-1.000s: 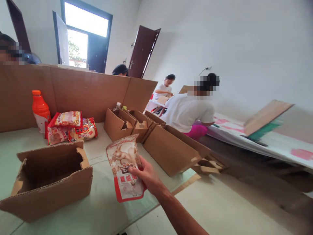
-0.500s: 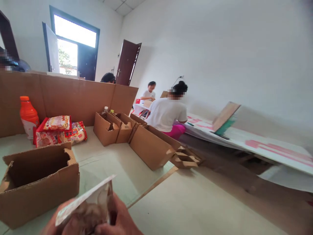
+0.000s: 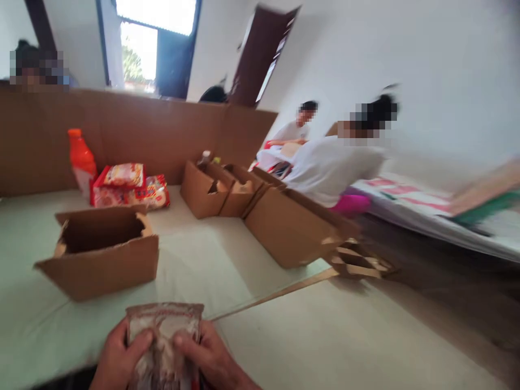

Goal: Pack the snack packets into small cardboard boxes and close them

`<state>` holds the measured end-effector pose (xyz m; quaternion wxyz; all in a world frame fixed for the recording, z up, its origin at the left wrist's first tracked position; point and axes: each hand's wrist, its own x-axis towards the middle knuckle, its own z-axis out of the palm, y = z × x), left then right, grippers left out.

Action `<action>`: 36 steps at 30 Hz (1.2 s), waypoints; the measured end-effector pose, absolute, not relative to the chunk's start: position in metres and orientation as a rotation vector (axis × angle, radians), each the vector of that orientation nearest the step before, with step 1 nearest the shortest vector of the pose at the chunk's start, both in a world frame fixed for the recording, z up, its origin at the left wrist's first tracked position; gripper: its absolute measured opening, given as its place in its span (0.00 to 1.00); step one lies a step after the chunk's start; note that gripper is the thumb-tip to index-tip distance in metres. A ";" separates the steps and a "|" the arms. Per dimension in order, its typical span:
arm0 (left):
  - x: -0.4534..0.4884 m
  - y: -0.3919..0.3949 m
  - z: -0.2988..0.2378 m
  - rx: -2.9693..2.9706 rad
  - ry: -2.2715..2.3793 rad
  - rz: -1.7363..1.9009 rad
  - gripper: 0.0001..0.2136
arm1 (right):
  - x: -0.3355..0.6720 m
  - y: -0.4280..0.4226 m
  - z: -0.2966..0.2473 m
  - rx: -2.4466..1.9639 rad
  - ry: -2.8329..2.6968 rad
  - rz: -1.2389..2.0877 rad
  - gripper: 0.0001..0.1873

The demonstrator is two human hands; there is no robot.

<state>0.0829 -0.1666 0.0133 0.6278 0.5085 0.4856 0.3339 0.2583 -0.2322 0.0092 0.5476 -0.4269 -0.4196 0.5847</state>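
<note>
A clear plastic food packet (image 3: 164, 325) with pale contents is held upright between both hands at the bottom of the view. My left hand (image 3: 122, 352) grips its left side, thumb pressed on the front. My right hand (image 3: 211, 352) grips the right side the same way. The packet's lower part runs out of view, and its print is too blurred to read. Just beyond the hands stands an open cardboard box (image 3: 117, 265) with ragged cut edges. Behind that box lie red snack packets (image 3: 134, 187), stacked beside an orange bottle (image 3: 81, 157).
Cardboard boxes (image 3: 284, 222) line the table's right side, one with a bottle (image 3: 206, 157) in it. A tall cardboard panel (image 3: 158, 124) closes off the back. People in white shirts (image 3: 320, 168) sit beyond, near a long white table (image 3: 406, 200). A pale board (image 3: 325, 336) adjoins at right.
The view has swung left and down, so the surroundings sit farther right and higher. The packet has turned from tilted edge-on to upright, its broad face toward me.
</note>
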 end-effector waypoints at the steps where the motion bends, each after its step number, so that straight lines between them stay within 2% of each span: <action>1: 0.083 -0.168 0.015 1.111 1.077 0.712 0.19 | 0.257 -0.235 0.007 -1.053 -0.965 1.395 0.26; 6: 0.083 -0.172 0.012 0.950 0.937 0.674 0.17 | 0.253 -0.241 -0.023 -1.185 -0.827 1.378 0.21; 11: 0.078 -0.171 0.014 0.967 0.912 0.710 0.17 | 0.254 -0.242 -0.037 -1.095 -0.719 1.314 0.22; 15: 0.070 -0.167 0.018 0.993 0.889 0.690 0.13 | 0.262 -0.243 -0.036 -1.040 -0.748 1.313 0.07; 19: 0.061 -0.163 0.022 0.965 0.928 0.593 0.12 | 0.263 -0.246 -0.037 -1.074 -0.648 1.397 0.11; 24: 0.051 -0.160 0.028 1.092 0.952 0.498 0.11 | 0.270 -0.246 -0.031 -1.105 -0.635 1.454 0.04; 25: 0.049 -0.160 0.029 1.130 0.957 0.492 0.11 | 0.273 -0.247 -0.029 -1.088 -0.657 1.482 0.05; 29: 0.046 -0.161 0.032 1.266 0.930 0.453 0.09 | 0.276 -0.253 -0.027 -1.031 -0.741 1.530 0.22; 34: 0.034 -0.157 0.037 1.428 0.841 0.360 0.11 | 0.262 -0.258 -0.030 -1.176 -0.782 1.393 0.20; 36: 0.026 -0.154 0.040 1.370 0.782 0.302 0.16 | 0.258 -0.257 -0.030 -1.183 -0.791 1.347 0.20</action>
